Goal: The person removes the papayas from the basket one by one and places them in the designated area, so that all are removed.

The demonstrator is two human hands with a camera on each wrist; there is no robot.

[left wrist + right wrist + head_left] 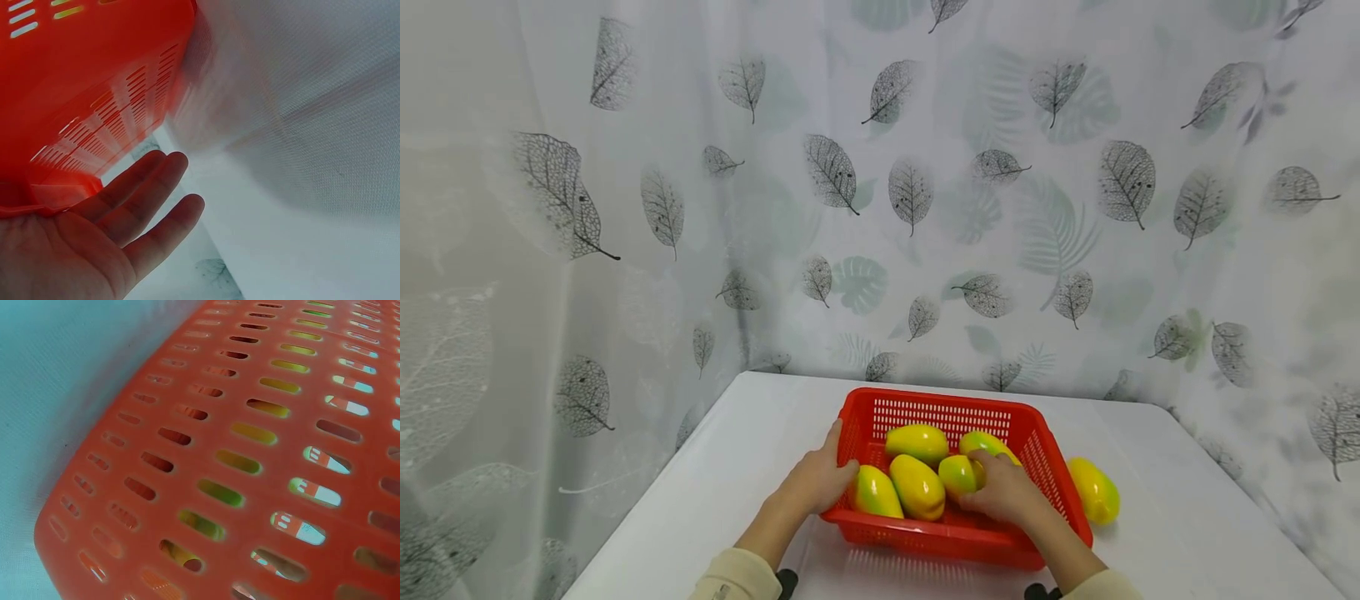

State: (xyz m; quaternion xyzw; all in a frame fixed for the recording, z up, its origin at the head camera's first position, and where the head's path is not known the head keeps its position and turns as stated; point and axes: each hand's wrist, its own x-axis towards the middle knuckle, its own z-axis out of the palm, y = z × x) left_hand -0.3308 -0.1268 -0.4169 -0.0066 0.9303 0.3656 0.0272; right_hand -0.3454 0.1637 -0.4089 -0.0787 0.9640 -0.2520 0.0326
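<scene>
A red plastic basket [917, 533] with slotted walls stands on the white table, holding several yellow-green mangoes [917, 487]. My left hand [820, 475] holds the basket's left rim, its thumb over the inner side. In the left wrist view the other fingers [147, 203] extend outside, below the rim. Inside the basket, at the right, my right hand [1006, 492] grips a mango [957, 477] between thumb and fingers. Another mango [988, 444] lies just behind that hand. The right wrist view shows mostly the slotted basket wall [206, 444], which largely hides the hand.
One more mango [1093, 492] lies on the table outside the basket's right wall. The white table [775, 425] extends around the basket. A leaf-patterned curtain [910, 250] hangs behind and along both sides of the table.
</scene>
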